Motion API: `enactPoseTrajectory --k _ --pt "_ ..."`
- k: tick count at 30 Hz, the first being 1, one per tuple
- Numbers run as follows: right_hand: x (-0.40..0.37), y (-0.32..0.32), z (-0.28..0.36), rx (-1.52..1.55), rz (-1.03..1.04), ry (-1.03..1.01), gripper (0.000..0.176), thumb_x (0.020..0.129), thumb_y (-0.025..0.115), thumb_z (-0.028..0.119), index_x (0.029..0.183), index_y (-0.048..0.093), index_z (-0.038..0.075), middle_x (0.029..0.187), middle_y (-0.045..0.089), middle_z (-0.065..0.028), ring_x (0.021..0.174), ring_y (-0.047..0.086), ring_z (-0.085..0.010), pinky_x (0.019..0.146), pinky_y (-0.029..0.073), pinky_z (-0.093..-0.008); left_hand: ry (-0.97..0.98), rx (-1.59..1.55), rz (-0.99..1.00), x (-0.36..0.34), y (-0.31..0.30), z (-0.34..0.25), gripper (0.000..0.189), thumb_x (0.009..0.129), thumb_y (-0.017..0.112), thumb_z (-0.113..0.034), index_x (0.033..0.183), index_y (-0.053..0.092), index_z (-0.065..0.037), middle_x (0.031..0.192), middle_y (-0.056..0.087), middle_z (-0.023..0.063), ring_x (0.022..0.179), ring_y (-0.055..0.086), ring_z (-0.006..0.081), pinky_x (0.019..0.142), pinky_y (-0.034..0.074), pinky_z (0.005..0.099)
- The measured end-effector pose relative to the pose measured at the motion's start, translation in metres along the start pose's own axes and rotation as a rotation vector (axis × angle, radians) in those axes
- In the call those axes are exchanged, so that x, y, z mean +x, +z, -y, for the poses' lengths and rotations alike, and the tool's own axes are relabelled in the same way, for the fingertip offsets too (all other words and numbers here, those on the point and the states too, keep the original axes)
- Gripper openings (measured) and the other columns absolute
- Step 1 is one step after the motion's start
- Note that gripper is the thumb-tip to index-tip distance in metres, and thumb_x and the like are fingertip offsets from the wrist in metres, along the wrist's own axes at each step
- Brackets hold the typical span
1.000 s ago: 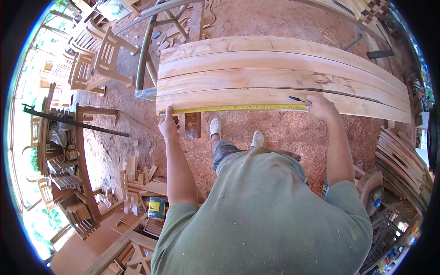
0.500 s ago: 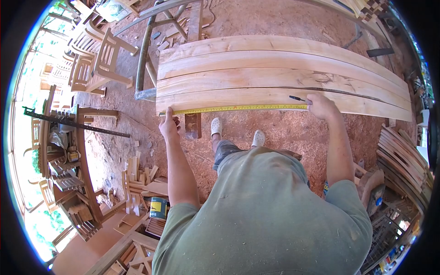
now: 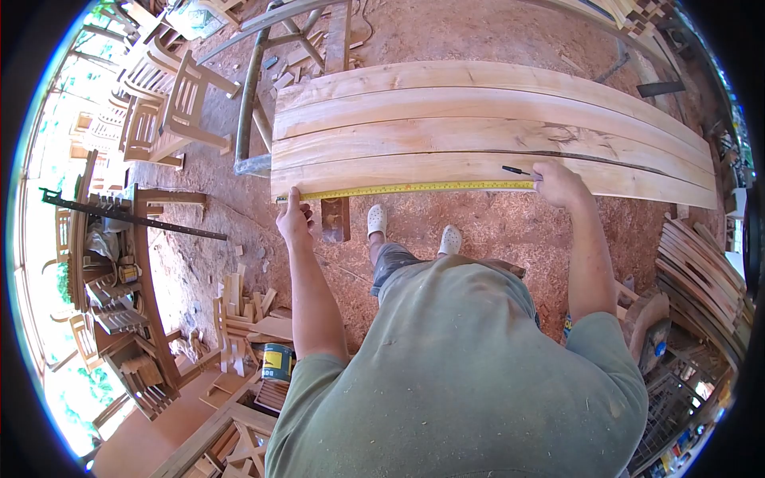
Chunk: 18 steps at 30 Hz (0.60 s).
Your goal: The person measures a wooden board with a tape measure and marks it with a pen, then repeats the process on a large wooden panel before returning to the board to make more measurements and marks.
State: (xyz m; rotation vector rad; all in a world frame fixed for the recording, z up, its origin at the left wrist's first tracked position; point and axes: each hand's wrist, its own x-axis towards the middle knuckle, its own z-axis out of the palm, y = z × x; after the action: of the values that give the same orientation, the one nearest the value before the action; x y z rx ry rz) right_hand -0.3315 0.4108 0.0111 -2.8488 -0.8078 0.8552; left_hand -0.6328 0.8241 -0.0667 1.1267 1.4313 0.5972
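Several long pale wooden boards (image 3: 446,135) lie side by side in front of me. A yellow tape measure (image 3: 414,189) is stretched along the near edge of the closest board. At the boards' left end my left hand (image 3: 296,221) pinches the end of the tape against the edge, thumb on top. My right hand (image 3: 559,185) is closed around the other end of the tape; the case is hidden in the palm. A dark pen or marker (image 3: 516,170) sticks out leftward from the right hand, over the board.
Wooden chairs (image 3: 179,107) stand at the upper left, near a metal trestle (image 3: 249,103). A tin can (image 3: 276,362) and wood offcuts (image 3: 239,307) are at the lower left. Stacked curved wood pieces (image 3: 701,279) lie at the right. Shavings cover the floor (image 3: 494,255).
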Motion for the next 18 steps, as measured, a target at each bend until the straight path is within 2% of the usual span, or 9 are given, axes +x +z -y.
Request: enactPoseTrajectory --k 10,12,18 --pt "0.0002 -0.0018 0.0007 0.006 0.004 -0.006 0.014 0.083 0.063 0.014 0.091 0.06 0.002 0.098 0.064 -0.0183 0.094 0.062 -0.0362 0.08 0.049 -0.0453 0.005 0.002 0.005 0.0011 -0.0005 0.0012 0.043 0.085 0.071 -0.045 0.08 0.062 -0.003 0.067 0.058 0.0025 0.055 0.052 0.0108 0.044 0.035 0.0271" --pt "-0.0009 -0.0055 0.0038 -0.021 0.057 0.024 0.016 0.085 0.06 0.014 0.097 0.062 0.005 0.106 0.065 -0.0155 0.102 0.062 -0.0331 0.085 0.049 -0.0469 0.007 0.011 0.002 0.002 -0.0008 0.0022 0.044 0.085 0.071 -0.045 0.081 0.062 -0.003 0.067 0.058 0.0027 0.055 0.052 0.0109 0.044 0.036 0.0272" --pt "0.0006 -0.0047 0.0019 -0.014 0.061 0.015 0.015 0.085 0.06 0.014 0.096 0.063 0.005 0.105 0.066 -0.015 0.101 0.062 -0.0328 0.085 0.05 -0.0471 -0.009 0.011 0.007 0.0005 -0.0003 0.0043 0.047 0.084 0.071 -0.05 0.084 0.063 -0.003 0.067 0.058 0.0033 0.055 0.052 0.0116 0.045 0.036 0.0278"
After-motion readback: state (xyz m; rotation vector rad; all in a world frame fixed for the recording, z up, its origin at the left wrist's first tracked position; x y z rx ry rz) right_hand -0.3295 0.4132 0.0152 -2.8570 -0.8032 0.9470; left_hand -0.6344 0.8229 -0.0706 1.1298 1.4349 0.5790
